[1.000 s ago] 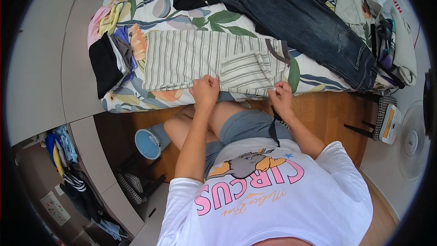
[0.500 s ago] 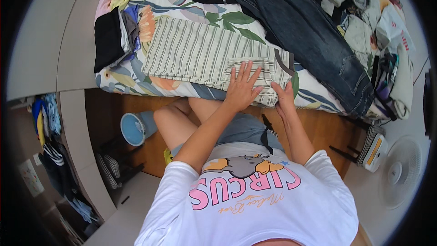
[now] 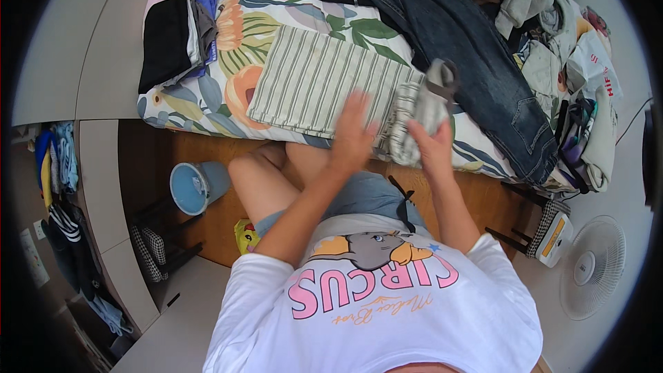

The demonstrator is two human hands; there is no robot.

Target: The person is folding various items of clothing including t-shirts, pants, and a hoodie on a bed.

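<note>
A cream shirt with dark stripes (image 3: pixel 314 76) lies folded lengthwise on the bed, its collar end bunched and lifted at the right. My right hand (image 3: pixel 434 146) grips that end, thumb uppermost, below the raised grey collar band (image 3: pixel 443 81). My left hand (image 3: pixel 354 135), blurred, is over the shirt's near edge just left of the bunched part. Its fingers look stretched out with the thumb apart, and it holds nothing I can see. Whether it touches the cloth I cannot tell.
The floral bed sheet (image 3: pixel 242 48) carries a stack of folded clothes (image 3: pixel 166 45) at left, dark jeans (image 3: pixel 476 62) right of the shirt and a heap of clothes (image 3: pixel 545 34) at far right. Below stand a blue bin (image 3: pixel 190 190) and a white fan (image 3: pixel 590 269).
The shirt's collar end has been raised and bunched up by my right hand. My left hand has lifted from lying flat on the cloth and shifted slightly. The shirt's left edge has moved right.
</note>
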